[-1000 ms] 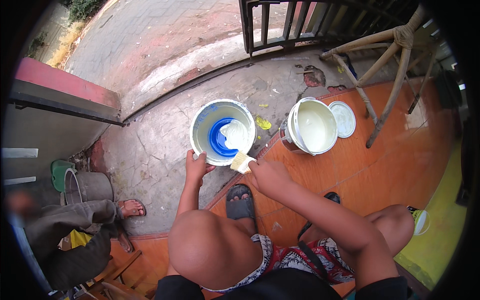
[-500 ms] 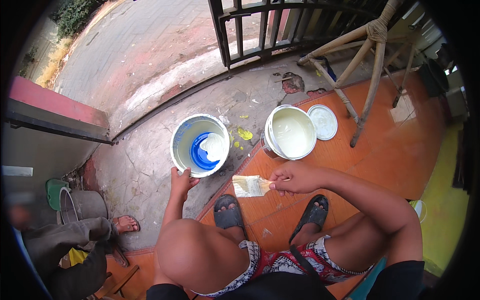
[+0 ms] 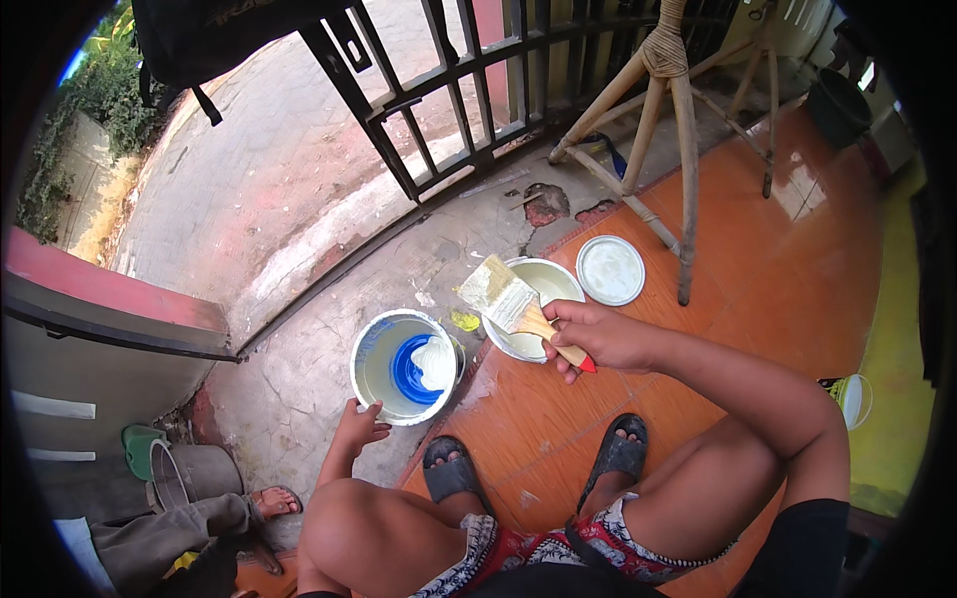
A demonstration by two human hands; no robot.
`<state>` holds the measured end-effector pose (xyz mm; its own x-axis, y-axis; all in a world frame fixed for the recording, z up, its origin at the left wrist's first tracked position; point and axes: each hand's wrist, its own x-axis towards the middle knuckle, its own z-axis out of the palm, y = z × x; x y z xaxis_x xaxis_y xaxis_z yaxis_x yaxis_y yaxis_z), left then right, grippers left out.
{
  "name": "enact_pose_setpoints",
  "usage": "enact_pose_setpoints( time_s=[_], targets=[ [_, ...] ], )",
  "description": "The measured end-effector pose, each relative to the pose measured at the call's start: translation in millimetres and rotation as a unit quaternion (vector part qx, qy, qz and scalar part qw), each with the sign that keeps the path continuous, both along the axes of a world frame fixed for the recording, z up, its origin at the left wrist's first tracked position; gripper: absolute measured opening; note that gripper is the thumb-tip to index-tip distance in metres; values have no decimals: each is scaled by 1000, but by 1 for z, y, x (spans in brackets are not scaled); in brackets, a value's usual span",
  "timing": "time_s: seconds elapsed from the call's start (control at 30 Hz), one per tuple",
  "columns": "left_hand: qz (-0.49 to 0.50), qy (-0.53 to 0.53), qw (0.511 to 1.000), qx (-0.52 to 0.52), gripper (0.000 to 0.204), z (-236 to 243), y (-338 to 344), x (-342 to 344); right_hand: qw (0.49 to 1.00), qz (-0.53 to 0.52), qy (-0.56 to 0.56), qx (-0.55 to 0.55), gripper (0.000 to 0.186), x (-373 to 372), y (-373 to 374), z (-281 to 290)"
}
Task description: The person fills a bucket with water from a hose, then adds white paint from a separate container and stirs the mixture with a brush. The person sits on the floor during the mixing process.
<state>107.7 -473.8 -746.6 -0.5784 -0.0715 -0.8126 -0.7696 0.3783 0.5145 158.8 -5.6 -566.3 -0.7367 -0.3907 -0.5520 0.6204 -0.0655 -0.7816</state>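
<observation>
My left hand (image 3: 364, 429) grips the lower-left rim of a pale bucket (image 3: 371, 364) that holds a blue layer with a lump of white paint on it. In my right hand (image 3: 583, 339) is a wide paintbrush (image 3: 503, 301), wooden-handled with a red end, its pale bristles raised over a second bucket (image 3: 546, 276) of cream paint, which it partly hides. A round white lid (image 3: 610, 269) lies just right of that bucket. A yellow paint splash (image 3: 465, 320) is on the concrete between the buckets.
A black gate (image 3: 419, 120) and a bamboo stand (image 3: 684, 214) are at the back; a dark bag (image 3: 199, 40) shows at the top left. A seated person's leg (image 3: 199, 533) is at lower left beside a grey bucket (image 3: 194, 468) and green container (image 3: 138, 444). A small white bucket (image 3: 849, 401) sits at right.
The view has shifted toward the gate. My right hand has moved from the blue bucket across to the cream-paint bucket, lifting the brush. My left hand still holds the blue bucket's rim.
</observation>
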Motion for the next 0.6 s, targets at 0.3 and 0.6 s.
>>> enact_pose_setpoints(
  time_s=[0.3,0.6],
  targets=[
    [-281,315,876,-233,70,64,28,-54,998,-46,38,1,38,-12,7,13],
    [-436,-67,874,204,68,223,157,-79,986,-120,60,-103,39,-31,-53,17]
  ],
)
